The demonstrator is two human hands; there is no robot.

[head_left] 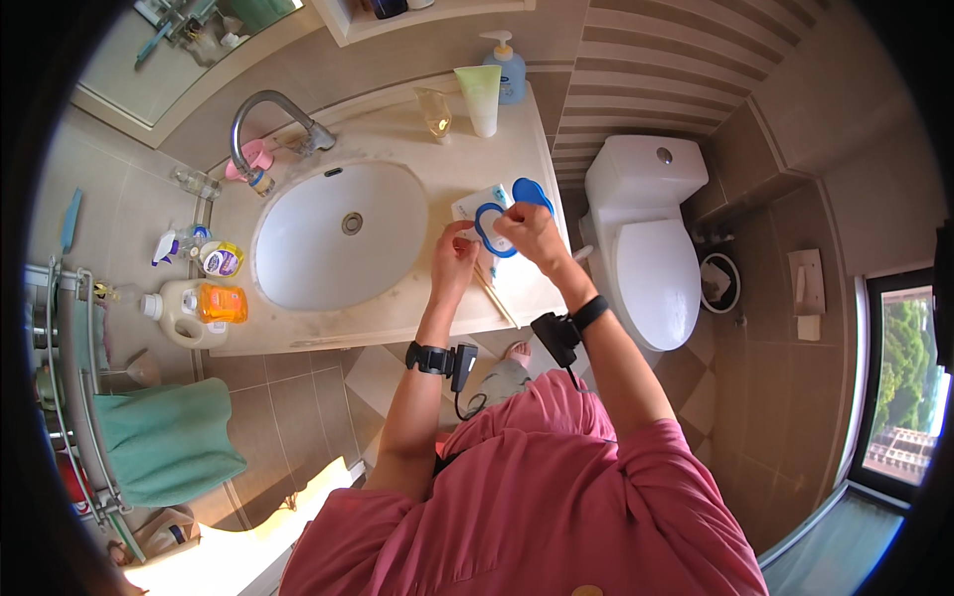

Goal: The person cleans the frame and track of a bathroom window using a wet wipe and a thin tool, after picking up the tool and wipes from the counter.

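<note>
Both my hands meet over the right part of a pale stone vanity counter (397,320). My right hand (533,234) grips a small blue-rimmed round object (491,228). My left hand (456,254) pinches the same object at its lower left edge. Just behind them lie a second blue round piece (534,192) and a white packet (475,203). A thin wooden stick (494,294) lies on the counter below my hands. Black bands with small devices sit on both wrists.
A white oval sink (341,233) with a chrome tap (266,119) fills the counter's left. Tubes and a pump bottle (509,66) stand at the back wall. Detergent bottles (194,303) are at the left edge, a green towel (164,437) hangs below, and a white toilet (651,253) stands right.
</note>
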